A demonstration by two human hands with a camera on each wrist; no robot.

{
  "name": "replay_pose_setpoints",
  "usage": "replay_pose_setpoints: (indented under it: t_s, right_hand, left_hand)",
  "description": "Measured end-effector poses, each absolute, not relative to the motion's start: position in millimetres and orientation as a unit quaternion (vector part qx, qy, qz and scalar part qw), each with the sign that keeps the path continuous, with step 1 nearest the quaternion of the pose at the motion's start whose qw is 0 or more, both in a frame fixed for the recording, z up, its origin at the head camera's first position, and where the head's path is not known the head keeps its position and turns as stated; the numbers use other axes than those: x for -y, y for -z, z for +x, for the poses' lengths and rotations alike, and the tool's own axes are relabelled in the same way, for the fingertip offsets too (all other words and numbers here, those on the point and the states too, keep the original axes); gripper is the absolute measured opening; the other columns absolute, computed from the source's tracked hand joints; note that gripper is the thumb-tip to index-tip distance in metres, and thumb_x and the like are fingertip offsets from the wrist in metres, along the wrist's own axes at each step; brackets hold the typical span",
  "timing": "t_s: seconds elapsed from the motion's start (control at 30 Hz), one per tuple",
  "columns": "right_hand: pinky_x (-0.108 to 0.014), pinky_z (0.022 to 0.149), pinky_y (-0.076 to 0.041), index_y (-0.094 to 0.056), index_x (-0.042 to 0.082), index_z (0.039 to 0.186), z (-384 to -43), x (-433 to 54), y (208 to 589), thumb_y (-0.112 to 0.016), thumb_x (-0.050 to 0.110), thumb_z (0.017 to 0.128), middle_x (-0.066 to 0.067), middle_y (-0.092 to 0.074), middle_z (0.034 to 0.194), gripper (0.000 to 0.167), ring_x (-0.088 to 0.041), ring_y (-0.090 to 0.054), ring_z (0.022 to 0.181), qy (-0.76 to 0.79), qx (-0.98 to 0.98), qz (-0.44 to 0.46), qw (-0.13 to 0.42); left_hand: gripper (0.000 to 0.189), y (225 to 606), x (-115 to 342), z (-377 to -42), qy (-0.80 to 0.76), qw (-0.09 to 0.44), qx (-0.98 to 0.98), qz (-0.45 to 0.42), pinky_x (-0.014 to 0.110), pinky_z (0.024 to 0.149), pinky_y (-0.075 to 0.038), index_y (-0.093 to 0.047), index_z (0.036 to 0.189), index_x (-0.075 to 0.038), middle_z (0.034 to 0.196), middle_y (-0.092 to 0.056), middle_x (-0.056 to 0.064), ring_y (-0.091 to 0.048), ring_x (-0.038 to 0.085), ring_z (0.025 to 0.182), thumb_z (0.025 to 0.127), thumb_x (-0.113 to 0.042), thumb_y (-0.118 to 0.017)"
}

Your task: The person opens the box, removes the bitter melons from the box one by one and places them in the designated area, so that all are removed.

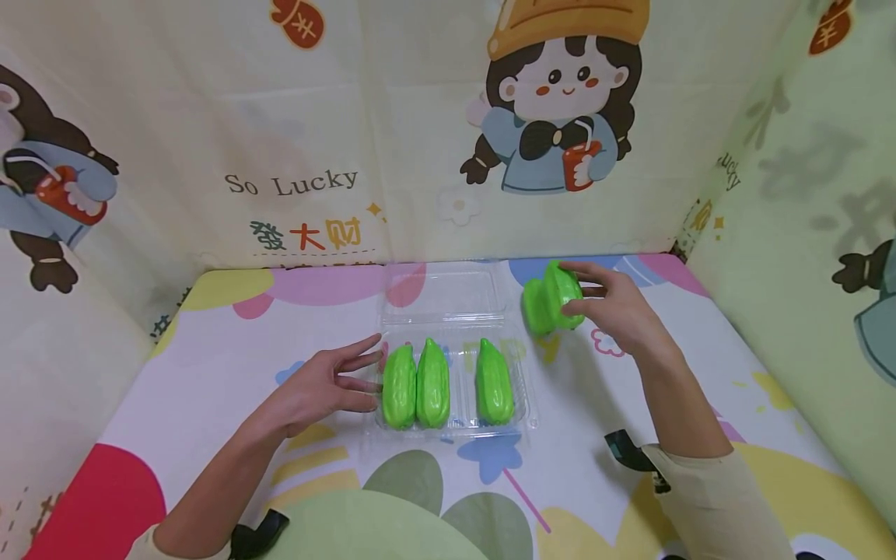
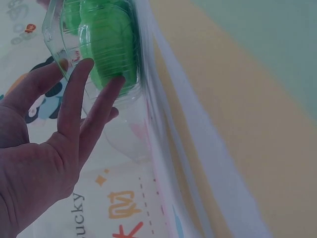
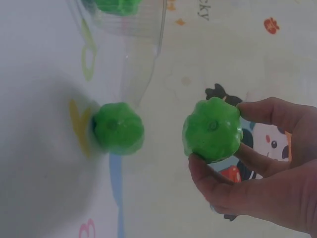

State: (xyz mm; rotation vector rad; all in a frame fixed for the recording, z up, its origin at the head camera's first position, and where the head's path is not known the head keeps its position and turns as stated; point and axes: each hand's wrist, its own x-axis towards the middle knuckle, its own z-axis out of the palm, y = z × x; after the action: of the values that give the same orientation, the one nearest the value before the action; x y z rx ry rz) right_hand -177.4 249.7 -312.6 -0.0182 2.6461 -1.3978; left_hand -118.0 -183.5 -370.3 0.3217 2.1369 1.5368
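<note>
My right hand (image 1: 623, 311) pinches a glossy green ridged gourd (image 3: 213, 130) between thumb and fingers, lifted off the table. Beside it a second green gourd (image 3: 119, 129) lies on the table, right of the clear plastic box (image 1: 462, 429). Inside the box, two gourds lie side by side on the left and one gourd (image 1: 494, 385) on the right, with a gap between. The left hand (image 1: 323, 389) has its fingers spread and extended at the box's left wall; in the left wrist view its fingertips (image 2: 88, 63) touch the clear plastic.
The box's clear lid (image 1: 444, 292) lies folded back toward the rear wall. A patterned cloth (image 1: 231, 389) covers the table. Printed fabric (image 1: 413, 117) hangs behind and at both sides, close to the table's back edge.
</note>
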Motion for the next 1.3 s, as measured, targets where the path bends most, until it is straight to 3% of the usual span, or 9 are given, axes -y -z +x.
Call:
replay_pose_setpoints:
  t_s: [0.13,0.37,0.57,0.9,1.17,1.3]
  right_hand:
    - [-0.038,0.097,-0.057,-0.044,0.02,0.16,-181,-254,316,-0.072,0.013,0.094,-0.017,-0.04,0.162,0.071,-0.04,-0.046,0.143,0.474,-0.877,0.007,0.078]
    - [-0.018,0.08,-0.054,-0.041,0.023,0.162,-186,-261,323,-0.071,0.009,0.095,-0.024,-0.037,0.162,0.075,-0.042,-0.044,0.144,0.497,-0.864,0.015,0.082]
    - [-0.029,0.091,-0.054,-0.04,0.024,0.162,-189,-265,328,-0.071,0.01,0.094,-0.026,-0.039,0.16,0.076,-0.044,-0.043,0.144,0.483,-0.872,0.022,0.079]
    - [-0.034,0.094,-0.053,-0.042,0.024,0.161,-193,-267,333,-0.07,0.012,0.094,-0.025,-0.039,0.16,0.074,-0.043,-0.045,0.142,0.472,-0.877,0.04,0.08]
    - [-0.017,0.081,-0.05,-0.039,0.024,0.163,-196,-273,341,-0.069,0.011,0.094,-0.027,-0.037,0.161,0.076,-0.043,-0.045,0.142,0.478,-0.874,0.036,0.08]
    - [-0.023,0.087,-0.052,-0.038,0.023,0.163,-198,-275,346,-0.067,0.01,0.095,-0.028,-0.035,0.163,0.075,-0.044,-0.044,0.144,0.479,-0.873,0.036,0.081]
  left_hand:
    - [0.097,371,184,-118,-0.56,0.243,-0.784,0.116,0.034,0.09,-0.06,-0.026,0.167,-0.017,0.165,-0.039,0.017,-0.07,0.033,0.121,0.087,-0.006,-0.081]
    - [0.097,371,183,-118,-0.561,0.245,-0.783,0.11,0.035,0.09,-0.06,-0.026,0.167,-0.018,0.165,-0.039,0.016,-0.069,0.033,0.122,0.088,-0.007,-0.081]
    - [0.097,370,184,-118,-0.564,0.247,-0.78,0.113,0.035,0.091,-0.059,-0.026,0.167,-0.017,0.166,-0.038,0.017,-0.069,0.033,0.122,0.088,-0.006,-0.081]
    - [0.097,369,184,-118,-0.561,0.249,-0.782,0.11,0.035,0.091,-0.059,-0.026,0.167,-0.018,0.166,-0.038,0.015,-0.069,0.033,0.122,0.088,-0.007,-0.08]
    - [0.095,370,183,-119,-0.561,0.247,-0.783,0.11,0.036,0.091,-0.06,-0.027,0.167,-0.019,0.166,-0.039,0.014,-0.07,0.031,0.121,0.089,-0.007,-0.08]
    - [0.095,370,183,-118,-0.562,0.247,-0.782,0.108,0.036,0.09,-0.06,-0.027,0.167,-0.019,0.166,-0.039,0.014,-0.07,0.031,0.121,0.089,-0.006,-0.08]
